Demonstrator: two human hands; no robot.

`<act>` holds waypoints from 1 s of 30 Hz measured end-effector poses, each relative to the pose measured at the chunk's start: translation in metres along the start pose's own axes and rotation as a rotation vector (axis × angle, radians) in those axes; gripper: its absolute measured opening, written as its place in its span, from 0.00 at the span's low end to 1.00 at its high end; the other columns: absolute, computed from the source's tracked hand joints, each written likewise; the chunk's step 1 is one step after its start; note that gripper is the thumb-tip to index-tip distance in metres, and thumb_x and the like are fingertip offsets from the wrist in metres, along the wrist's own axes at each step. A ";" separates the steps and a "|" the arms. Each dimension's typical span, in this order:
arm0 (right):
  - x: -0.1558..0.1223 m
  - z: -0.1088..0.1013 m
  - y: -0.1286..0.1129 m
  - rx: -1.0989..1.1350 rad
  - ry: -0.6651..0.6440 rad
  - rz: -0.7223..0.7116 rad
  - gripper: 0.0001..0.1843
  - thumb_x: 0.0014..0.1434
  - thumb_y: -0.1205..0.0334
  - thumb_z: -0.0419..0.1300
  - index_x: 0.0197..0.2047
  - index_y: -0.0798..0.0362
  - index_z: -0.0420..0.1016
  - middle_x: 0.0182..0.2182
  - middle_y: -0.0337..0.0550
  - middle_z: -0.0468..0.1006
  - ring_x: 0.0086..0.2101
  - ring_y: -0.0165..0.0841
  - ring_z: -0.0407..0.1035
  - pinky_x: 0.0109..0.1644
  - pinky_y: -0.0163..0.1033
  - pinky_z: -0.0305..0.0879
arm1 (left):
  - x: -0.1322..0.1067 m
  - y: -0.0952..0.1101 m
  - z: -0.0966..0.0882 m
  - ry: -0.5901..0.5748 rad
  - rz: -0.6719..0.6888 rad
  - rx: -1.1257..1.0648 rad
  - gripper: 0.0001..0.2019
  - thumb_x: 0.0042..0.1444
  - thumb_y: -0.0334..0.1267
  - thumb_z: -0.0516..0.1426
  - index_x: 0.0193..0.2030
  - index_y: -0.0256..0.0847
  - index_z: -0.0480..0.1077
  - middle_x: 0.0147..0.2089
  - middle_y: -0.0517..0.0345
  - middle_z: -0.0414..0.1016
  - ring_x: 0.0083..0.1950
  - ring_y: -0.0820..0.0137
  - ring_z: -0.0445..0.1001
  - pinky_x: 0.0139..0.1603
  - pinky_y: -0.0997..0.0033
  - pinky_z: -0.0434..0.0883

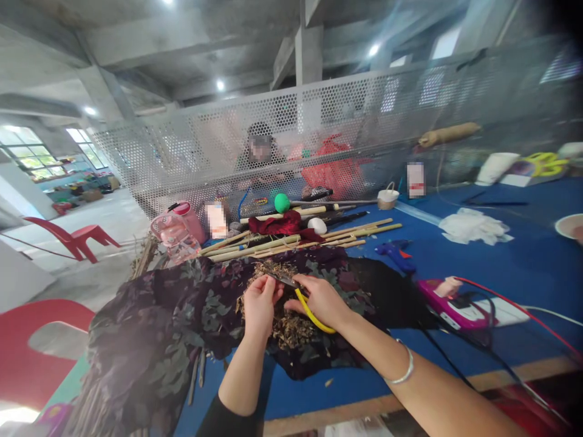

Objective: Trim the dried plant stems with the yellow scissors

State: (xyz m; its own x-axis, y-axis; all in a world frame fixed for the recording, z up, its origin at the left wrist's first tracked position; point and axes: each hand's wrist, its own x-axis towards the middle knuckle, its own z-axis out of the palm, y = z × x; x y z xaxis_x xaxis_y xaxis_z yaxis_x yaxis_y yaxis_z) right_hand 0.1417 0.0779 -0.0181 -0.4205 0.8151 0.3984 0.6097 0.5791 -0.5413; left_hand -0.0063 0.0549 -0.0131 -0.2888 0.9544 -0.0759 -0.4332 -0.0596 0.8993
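My right hand (pixel 319 298) grips a pair of scissors (pixel 313 312) with yellow handles, the dark blades pointing up and left toward my other hand. Beside the blade tips, my left hand (pixel 259 303) is closed in a pinch; whatever it holds is too small to name. Beneath both hands lies a heap of dry brown plant bits (pixel 294 331), on a dark cloth (pixel 214 303) patterned with grey-green leaves. The cloth is spread over a blue table (pixel 291 394).
Behind the cloth lie bamboo sticks (pixel 273 246), a dark red cloth (pixel 277 224) and a green ball (pixel 281 203). To the right are a blue glue gun (pixel 396 255), a magenta power strip (pixel 450 306) with cables, and white gloves (pixel 476 226). A perforated metal screen (pixel 195 145) stands behind; a person (pixel 259 161) sits beyond it.
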 end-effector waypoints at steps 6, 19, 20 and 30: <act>0.000 0.005 0.005 0.023 0.008 0.008 0.24 0.48 0.48 0.64 0.45 0.51 0.70 0.36 0.46 0.77 0.36 0.38 0.72 0.39 0.37 0.65 | -0.004 0.001 0.003 0.007 -0.005 0.013 0.17 0.40 0.46 0.64 0.31 0.35 0.69 0.27 0.59 0.72 0.28 0.77 0.71 0.30 0.78 0.70; -0.001 0.003 -0.002 -0.032 0.007 -0.061 0.37 0.43 0.44 0.66 0.52 0.57 0.64 0.41 0.53 0.72 0.43 0.43 0.68 0.46 0.45 0.65 | -0.003 -0.007 0.001 -0.045 0.078 0.189 0.12 0.45 0.45 0.61 0.25 0.37 0.70 0.25 0.60 0.72 0.24 0.77 0.68 0.29 0.78 0.68; -0.001 0.003 -0.003 -0.028 0.012 -0.051 0.36 0.43 0.44 0.65 0.51 0.56 0.64 0.41 0.52 0.73 0.42 0.42 0.69 0.45 0.44 0.65 | -0.003 -0.007 0.001 -0.044 0.084 0.191 0.12 0.45 0.45 0.60 0.26 0.37 0.70 0.25 0.60 0.72 0.24 0.77 0.68 0.29 0.78 0.68; -0.002 0.009 0.002 -0.073 -0.001 0.000 0.30 0.46 0.45 0.64 0.48 0.53 0.68 0.39 0.50 0.76 0.40 0.42 0.72 0.42 0.41 0.66 | -0.002 -0.006 0.000 0.015 0.102 0.216 0.12 0.45 0.44 0.60 0.24 0.37 0.69 0.22 0.60 0.70 0.23 0.76 0.67 0.27 0.77 0.66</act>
State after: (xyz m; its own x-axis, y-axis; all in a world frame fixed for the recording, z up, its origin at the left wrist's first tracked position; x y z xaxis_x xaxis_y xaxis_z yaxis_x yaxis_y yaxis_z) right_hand 0.1376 0.0777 -0.0264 -0.4211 0.8154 0.3973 0.6569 0.5762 -0.4862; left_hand -0.0034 0.0536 -0.0186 -0.3350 0.9421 0.0155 -0.2087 -0.0903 0.9738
